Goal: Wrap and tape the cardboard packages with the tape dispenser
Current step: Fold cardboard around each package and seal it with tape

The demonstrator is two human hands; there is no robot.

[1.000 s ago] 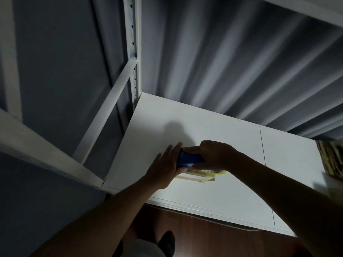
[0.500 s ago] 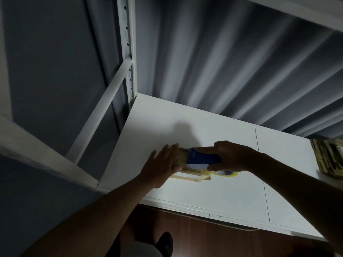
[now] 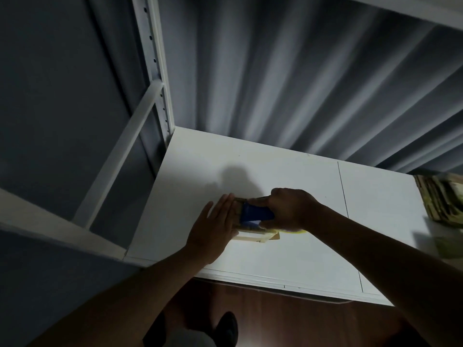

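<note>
Gripping the blue tape dispenser [image 3: 256, 216], right hand [image 3: 288, 209] rides atop the flat cardboard package [image 3: 255, 235] on the white table [image 3: 275, 256], long axis left-right; flat-fingered left hand [image 3: 213, 231] braces its left end.

White shelf board [image 3: 288, 259]
A cardboard package [image 3: 253, 236] lies under the hands; stacked cardboard [image 3: 441, 199] sits far to their right.

A white shelf board [image 3: 275, 171] fills the frame's middle. At centre, a blue tape dispenser [image 3: 255, 214] with a yellow tape roll [image 3: 295, 231] sits on a tan cardboard package [image 3: 253, 236]. Grey pleated curtain [image 3: 275, 71] above; reddish-brown floor [image 3: 300, 321] below.
</note>
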